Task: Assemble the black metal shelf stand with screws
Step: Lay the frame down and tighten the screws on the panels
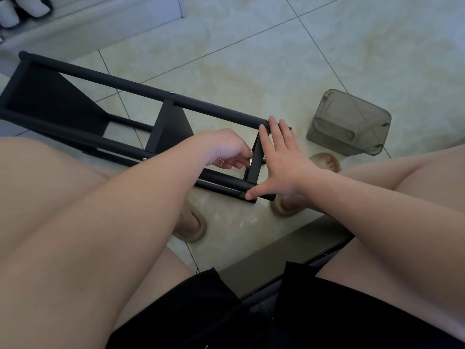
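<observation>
The right hand (281, 162), at centre frame, lies open with straight, spread fingers across the end of the stand (75, 104): its thumb presses the tip of the near tube (221, 178) and its fingertips reach the tip of the far tube (151, 88). Under its palm runs the narrow end plate (255, 162), set between the two tubes. Just left of that plate the left hand (226, 149) is curled, its thumb and fingertips against the plate's inner edge; I cannot tell whether they grip the plate or pinch something small. The stand lies on its side on the tiled floor (251, 59), stretching from centre frame to the left edge, with two more black plates along it and a silver screw head (171, 92) on the far tube. Right of the hands a grey see-through bin (349, 124) lies on the floor, apart from the stand. A beige slipper (191, 226) sits below the stand, and black shorts (226, 318) fill the bottom of the frame
</observation>
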A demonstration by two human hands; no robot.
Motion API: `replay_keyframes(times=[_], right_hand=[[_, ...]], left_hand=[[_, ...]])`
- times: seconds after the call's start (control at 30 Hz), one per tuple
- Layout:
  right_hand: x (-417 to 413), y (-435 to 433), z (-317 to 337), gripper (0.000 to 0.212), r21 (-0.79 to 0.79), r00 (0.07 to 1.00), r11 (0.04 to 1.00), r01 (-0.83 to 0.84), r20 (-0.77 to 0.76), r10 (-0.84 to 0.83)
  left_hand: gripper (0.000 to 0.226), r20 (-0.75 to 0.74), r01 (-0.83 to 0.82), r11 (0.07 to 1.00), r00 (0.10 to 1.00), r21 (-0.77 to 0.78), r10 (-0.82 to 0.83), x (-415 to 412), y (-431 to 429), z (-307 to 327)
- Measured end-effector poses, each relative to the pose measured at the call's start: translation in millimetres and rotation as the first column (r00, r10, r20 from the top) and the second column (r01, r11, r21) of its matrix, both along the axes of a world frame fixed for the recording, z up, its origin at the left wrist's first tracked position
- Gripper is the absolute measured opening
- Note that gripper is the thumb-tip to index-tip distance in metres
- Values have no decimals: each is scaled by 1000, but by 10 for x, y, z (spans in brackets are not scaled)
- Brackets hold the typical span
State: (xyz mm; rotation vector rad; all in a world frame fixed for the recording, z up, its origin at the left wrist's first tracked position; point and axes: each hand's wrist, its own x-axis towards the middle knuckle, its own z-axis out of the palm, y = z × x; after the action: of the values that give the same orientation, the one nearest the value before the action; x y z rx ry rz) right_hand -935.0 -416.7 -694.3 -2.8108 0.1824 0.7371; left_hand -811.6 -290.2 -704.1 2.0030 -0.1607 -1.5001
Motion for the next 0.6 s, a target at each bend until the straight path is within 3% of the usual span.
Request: replay_keyframes(times=[0.6], right_hand=[[8,-12,-10,160,-5,1000,1000,-5,-4,5]], left_hand=[[12,3,-106,994,994,-5,106,3,26,4]])
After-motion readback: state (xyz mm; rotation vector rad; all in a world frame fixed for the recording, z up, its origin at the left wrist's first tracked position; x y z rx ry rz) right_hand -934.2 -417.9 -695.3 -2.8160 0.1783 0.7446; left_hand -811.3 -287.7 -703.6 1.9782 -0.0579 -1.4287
